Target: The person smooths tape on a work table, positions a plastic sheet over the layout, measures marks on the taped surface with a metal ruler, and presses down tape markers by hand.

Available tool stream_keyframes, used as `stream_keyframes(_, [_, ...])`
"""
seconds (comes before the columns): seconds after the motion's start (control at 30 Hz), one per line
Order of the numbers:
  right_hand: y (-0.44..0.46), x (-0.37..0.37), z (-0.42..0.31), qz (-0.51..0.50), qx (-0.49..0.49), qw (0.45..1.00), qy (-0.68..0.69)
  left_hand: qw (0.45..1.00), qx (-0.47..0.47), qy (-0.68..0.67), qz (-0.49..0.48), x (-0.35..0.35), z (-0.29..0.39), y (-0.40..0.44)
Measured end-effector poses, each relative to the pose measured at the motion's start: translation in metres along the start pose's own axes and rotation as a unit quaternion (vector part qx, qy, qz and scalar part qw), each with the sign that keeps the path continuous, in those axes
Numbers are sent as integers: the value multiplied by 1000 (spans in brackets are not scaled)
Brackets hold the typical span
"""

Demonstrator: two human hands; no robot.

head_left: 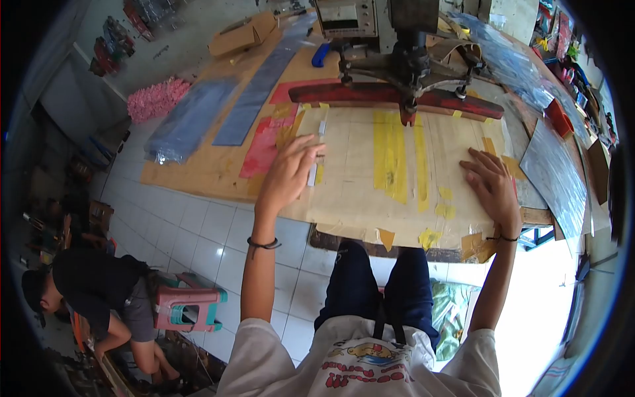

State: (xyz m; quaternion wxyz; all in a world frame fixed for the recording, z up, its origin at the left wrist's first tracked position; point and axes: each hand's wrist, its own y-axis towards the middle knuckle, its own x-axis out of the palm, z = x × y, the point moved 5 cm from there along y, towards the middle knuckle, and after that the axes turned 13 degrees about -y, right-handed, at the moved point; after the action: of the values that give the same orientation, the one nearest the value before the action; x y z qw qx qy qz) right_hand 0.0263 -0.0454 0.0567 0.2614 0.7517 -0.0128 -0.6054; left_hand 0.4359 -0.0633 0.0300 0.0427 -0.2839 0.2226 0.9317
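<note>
My left hand (pixel 291 173) rests at the left part of a tan work board (pixel 350 165), its fingers over a narrow white strip (pixel 312 175). On the right part of the board lies my right hand (pixel 491 182), fingers spread and holding nothing. Yellow tape strips (pixel 390 155) run across the board between my hands. Beyond them, a dark red bar (pixel 370 92) under a black metal press head (pixel 413 69) spans the far side of the board. Whether my left fingers pinch anything is too small to tell.
Blue plastic sheets (pixel 192 116) and a long blue strip (pixel 264 86) lie at the left. Clear plastic sheets (pixel 554 175) are at the right. A cardboard box (pixel 242 33) stands at the back. At lower left, a person (pixel 99 291) bends beside a pink stool (pixel 188 308).
</note>
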Motion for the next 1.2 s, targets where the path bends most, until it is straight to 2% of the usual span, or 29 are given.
stream_keyframes(0.1, [0,3,2,-3,-10,1000,-4,989,-9,-150,-12,-11,-1,1])
stream_keyframes(0.2, [2,1,1,2,-7,1000,-2,996,41,-73,-42,-9,3,-2])
stream_keyframes(0.3, [-2,1,1,5,3,1000,6,997,48,-38,-49,-5,6,-1])
stream_keyframes(0.47, [0,3,3,10,6,1000,15,998,28,-44,-45,-7,7,-1])
stream_keyframes(0.6, [-2,1,5,13,9,1000,17,998,58,-15,-30,-4,8,1])
stream_keyframes(1.2, [-4,2,14,28,22,998,47,999,12,-11,-38,0,19,2])
